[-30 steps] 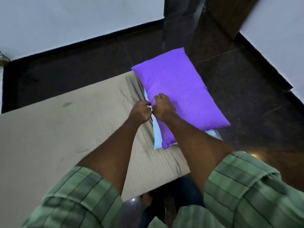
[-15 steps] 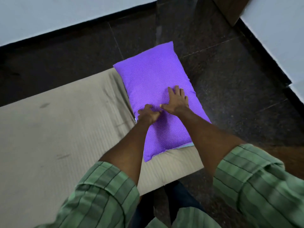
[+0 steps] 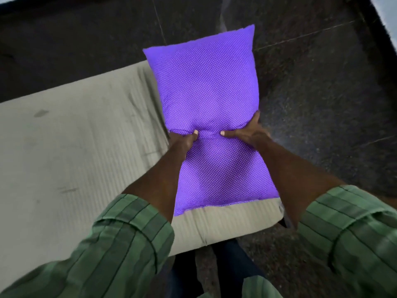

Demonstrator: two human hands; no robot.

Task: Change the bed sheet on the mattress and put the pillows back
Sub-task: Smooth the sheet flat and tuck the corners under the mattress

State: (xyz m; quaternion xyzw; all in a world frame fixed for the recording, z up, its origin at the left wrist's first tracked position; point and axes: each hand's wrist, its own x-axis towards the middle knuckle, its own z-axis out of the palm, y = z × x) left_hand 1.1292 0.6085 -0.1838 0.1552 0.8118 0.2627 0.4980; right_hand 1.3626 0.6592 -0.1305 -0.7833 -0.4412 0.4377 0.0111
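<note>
A purple pillow [image 3: 204,87] with small white dots lies lengthwise at the right end of a bare beige mattress [image 3: 81,147], its far end reaching out over the dark floor. My left hand [image 3: 184,141] grips the pillow's left side at its waist, thumb pressed into the top. My right hand [image 3: 247,131] grips the right side at the same height, fingers curled round the edge. The pillow is squeezed narrow between both hands. No sheet covers the mattress.
Dark polished stone floor [image 3: 322,104] surrounds the mattress on the far and right sides. A white wall [image 3: 386,9] shows at the top right corner. My legs stand at the mattress's near edge.
Both hands have moved apart from the pillow's top to its two sides and now squeeze it. The light blue cloth seen under the pillow earlier is out of sight.
</note>
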